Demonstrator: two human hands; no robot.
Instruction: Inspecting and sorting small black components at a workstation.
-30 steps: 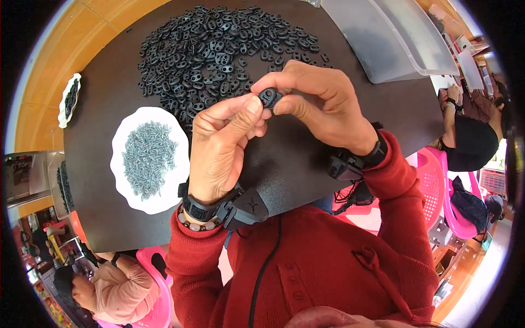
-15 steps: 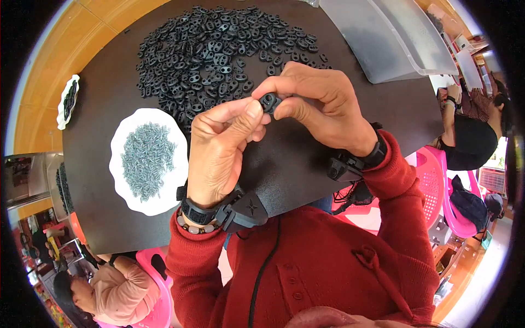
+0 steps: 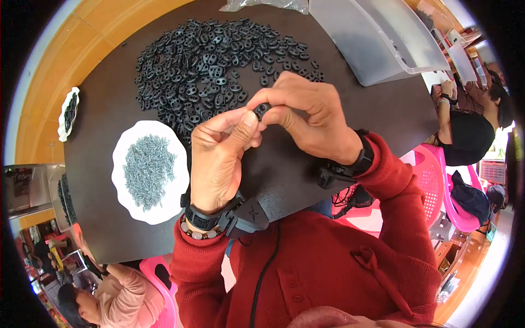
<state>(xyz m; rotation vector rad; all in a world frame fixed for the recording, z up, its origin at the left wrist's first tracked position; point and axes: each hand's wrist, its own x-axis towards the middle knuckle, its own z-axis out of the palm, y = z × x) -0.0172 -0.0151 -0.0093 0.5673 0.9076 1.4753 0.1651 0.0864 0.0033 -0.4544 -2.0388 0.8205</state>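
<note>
Between both hands is a small black plastic cord lock [image 3: 262, 111] with round holes, partly covered by fingertips. My left hand [image 3: 219, 150] pinches it with thumb and index finger. On its other side, the thumb and index finger of my right hand [image 3: 314, 117] press against it. Beyond my hands spreads a heap of similar black two-holed cord lock pieces [image 3: 199, 68]. Left of my left wrist stands a white scalloped plate [image 3: 120, 174] bearing many small metal springs [image 3: 149, 170]. Whether a spring sits inside the held piece is hidden.
A translucent plastic bin [image 3: 366, 46] stands at the far right of the dark table [image 3: 104, 235]. A small white dish [image 3: 64, 130] with black pieces lies at the left edge, and a clear plastic bag [image 3: 265, 5] at the far edge. Other people sit to both sides.
The cord lock has turned between my fingertips, and my hands are slightly closer together around it. The whole view has shifted a little.
</note>
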